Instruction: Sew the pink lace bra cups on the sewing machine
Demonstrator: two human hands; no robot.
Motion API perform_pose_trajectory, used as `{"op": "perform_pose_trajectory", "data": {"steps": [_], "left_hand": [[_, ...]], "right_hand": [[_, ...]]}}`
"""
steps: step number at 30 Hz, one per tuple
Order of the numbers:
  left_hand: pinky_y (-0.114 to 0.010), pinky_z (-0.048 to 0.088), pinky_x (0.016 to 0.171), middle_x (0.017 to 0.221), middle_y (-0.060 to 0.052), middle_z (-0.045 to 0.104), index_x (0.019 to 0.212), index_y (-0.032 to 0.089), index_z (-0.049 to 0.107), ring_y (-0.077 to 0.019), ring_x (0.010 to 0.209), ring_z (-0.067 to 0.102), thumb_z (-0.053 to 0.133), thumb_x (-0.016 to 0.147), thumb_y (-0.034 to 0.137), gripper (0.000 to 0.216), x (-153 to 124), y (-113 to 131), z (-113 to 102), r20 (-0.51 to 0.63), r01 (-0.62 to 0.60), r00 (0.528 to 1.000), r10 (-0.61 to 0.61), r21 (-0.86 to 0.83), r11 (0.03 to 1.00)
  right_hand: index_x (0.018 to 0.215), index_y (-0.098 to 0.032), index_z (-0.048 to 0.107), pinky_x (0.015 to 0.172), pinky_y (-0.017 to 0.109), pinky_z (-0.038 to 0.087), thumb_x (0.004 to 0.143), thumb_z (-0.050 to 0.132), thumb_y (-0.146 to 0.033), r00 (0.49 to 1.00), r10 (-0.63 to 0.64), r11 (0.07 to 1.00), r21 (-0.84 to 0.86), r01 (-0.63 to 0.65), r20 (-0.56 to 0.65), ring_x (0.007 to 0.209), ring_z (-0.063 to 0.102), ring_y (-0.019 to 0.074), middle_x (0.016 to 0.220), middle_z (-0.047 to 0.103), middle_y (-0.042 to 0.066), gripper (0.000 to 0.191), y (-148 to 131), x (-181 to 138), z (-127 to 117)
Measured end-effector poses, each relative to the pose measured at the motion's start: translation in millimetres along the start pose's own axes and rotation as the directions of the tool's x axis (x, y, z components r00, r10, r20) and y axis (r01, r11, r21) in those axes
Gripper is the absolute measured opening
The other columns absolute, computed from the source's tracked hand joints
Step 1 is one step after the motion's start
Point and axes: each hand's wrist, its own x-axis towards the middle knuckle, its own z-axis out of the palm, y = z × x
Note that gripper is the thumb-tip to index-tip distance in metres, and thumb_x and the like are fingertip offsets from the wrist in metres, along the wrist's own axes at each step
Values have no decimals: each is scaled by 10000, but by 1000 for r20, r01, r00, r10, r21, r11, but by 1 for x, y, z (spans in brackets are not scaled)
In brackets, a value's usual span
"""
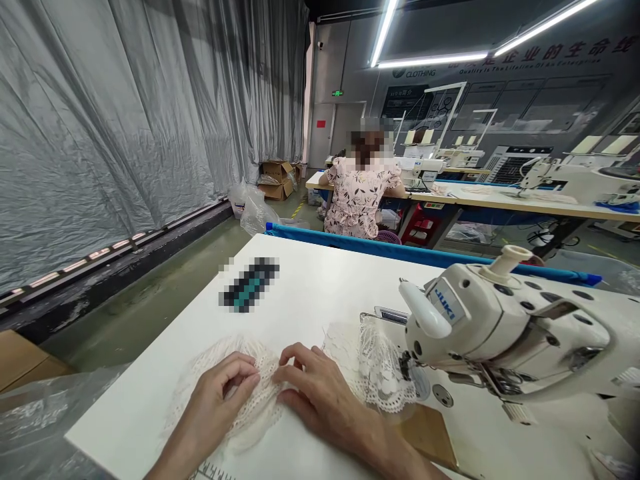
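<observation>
A cream piece of lace (267, 407) lies bunched on the white sewing table, spreading to the left and below my hands. My left hand (225, 387) is closed, thumb and fingertips pinched together on the lace. Beside it, my right hand (317, 387) bends its fingers down onto the same lace in a pinch; its fingertips are partly hidden. More white scalloped lace (383, 367) stretches right of my right hand, up to the needle area of a JUKI sewing machine (480, 327). Whether the two lace parts are joined I cannot tell.
A blurred dark-and-green object (250, 285) lies on the table (305, 273). A ruler (213, 472) shows at the near edge, and a brown patch (427, 433) below the machine. A blue bar (400, 252) edges the far side. Beyond it sits a person (357, 197) among other machines.
</observation>
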Motion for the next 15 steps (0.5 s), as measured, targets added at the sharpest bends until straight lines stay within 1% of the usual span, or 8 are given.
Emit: {"op": "perform_pose_trajectory", "data": {"steps": [3, 7, 9, 12, 15], "left_hand": [[-227, 350, 616, 870, -9, 514, 782, 217, 585, -143, 708, 459, 473, 889, 419, 254, -1, 1, 1, 23, -16, 1000, 16, -6, 1000], [-225, 348, 598, 860, -4, 508, 784, 218, 563, -138, 693, 450, 428, 909, 436, 286, -2, 5, 0, 54, -29, 998, 29, 11, 1000], [-230, 366, 636, 875, -8, 508, 775, 216, 549, -147, 732, 472, 453, 894, 445, 275, -2, 6, -1, 63, -32, 998, 30, 39, 999], [-239, 386, 703, 899, -17, 523, 723, 212, 509, -175, 839, 519, 515, 856, 399, 230, -2, 8, -1, 56, -41, 998, 35, 103, 994], [-244, 409, 730, 889, -22, 560, 698, 211, 504, -188, 877, 558, 479, 866, 363, 228, -1, 9, -2, 25, -36, 999, 33, 161, 986]], "right_hand": [[940, -202, 569, 698, 267, 416, 895, 458, -81, 999, 4, 1000, 20, -3, -53, 800, 531, 141, 1045, 554, 55, 170, 1, 3, 6], [899, -179, 544, 655, 256, 413, 911, 428, -105, 995, 23, 998, 59, -17, -96, 752, 520, 140, 973, 557, 61, 138, -1, 10, 13], [897, -178, 536, 638, 256, 406, 919, 407, -112, 993, 26, 997, 76, -18, -111, 734, 513, 140, 943, 553, 57, 147, -3, 13, 15], [902, -176, 531, 644, 260, 411, 923, 386, -115, 992, 44, 992, 120, -29, -120, 747, 517, 147, 928, 548, 58, 159, -5, 14, 15], [969, -176, 527, 672, 266, 424, 922, 427, -151, 993, 55, 986, 165, -37, -107, 792, 526, 153, 982, 544, 67, 113, -4, 11, 9]]}}
